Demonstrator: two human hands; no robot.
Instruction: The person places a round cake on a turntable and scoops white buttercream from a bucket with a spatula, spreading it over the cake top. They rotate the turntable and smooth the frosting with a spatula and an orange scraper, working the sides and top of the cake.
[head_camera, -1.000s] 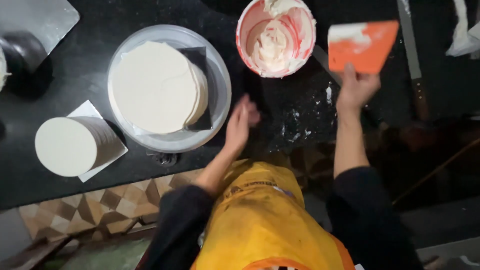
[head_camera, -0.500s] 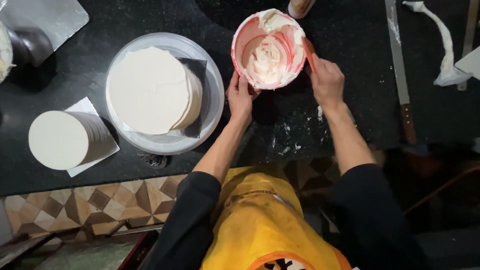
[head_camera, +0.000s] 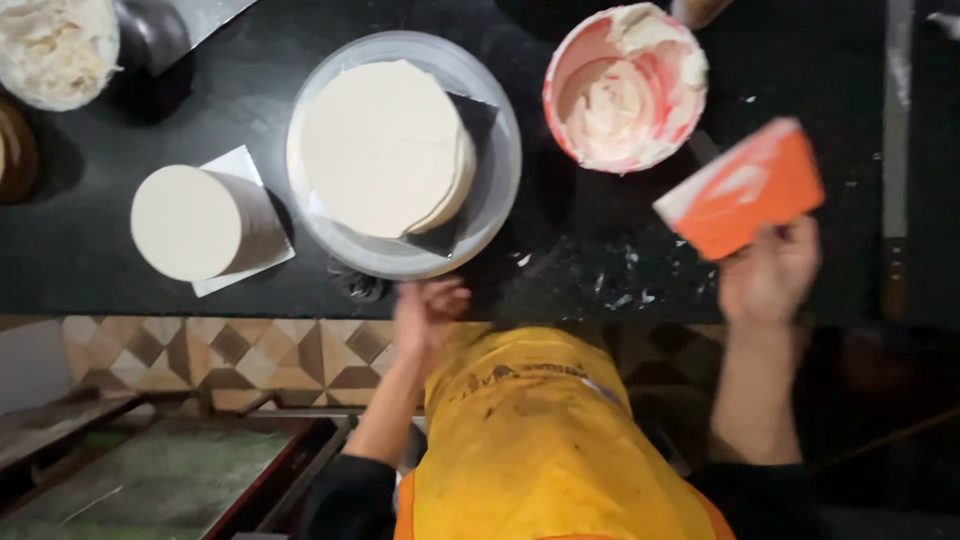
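right hand (head_camera: 768, 275) grips one orange scraper (head_camera: 742, 188), smeared white, tilted just above its fingers | left hand (head_camera: 428, 312) curled loosely, holding nothing, at counter edge below one turntable (head_camera: 497, 190) | turntable carries one white cake (head_camera: 385, 148) | two cakes total, second cake (head_camera: 195, 222) far left | one pink bowl (head_camera: 626, 87), cream inside, up-left of scraper

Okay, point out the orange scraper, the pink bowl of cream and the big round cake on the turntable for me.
Orange scraper (head_camera: 745, 190): head view, middle of its flat blade.
Pink bowl (head_camera: 562, 75): head view, left inner wall.
Round cake (head_camera: 385, 145): head view, middle of its white top.
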